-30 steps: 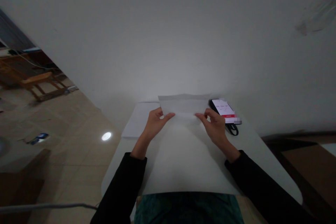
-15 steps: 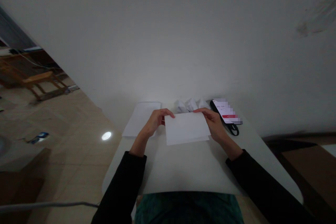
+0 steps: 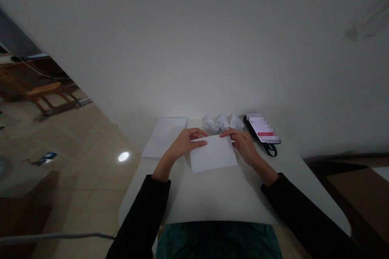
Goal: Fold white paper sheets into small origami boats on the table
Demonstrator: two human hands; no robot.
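A white sheet of paper [image 3: 213,154], seemingly folded over, is held between my two hands above the table. My left hand [image 3: 184,144] pinches its upper left edge, thumb on the near face and fingers behind. At the upper right edge, my right hand [image 3: 243,144] grips the paper with the fingertips along the top. Just behind the paper, several folded white paper pieces [image 3: 223,122] stand in a row by the wall. A stack of white paper [image 3: 162,136] lies to the left, partly behind my left hand.
The white table [image 3: 206,198] stands against a grey wall [image 3: 194,48]. At the right back lies a phone [image 3: 263,127] with a lit screen and a black strap [image 3: 270,149]. A wooden chair [image 3: 45,91] stands on the tiled floor far left. A cable [image 3: 60,236] crosses at the lower left.
The paper has come slightly nearer to me, and its lower edges now look more closely aligned. My left hand has shifted right along the top edge, thumb now lying across the paper.
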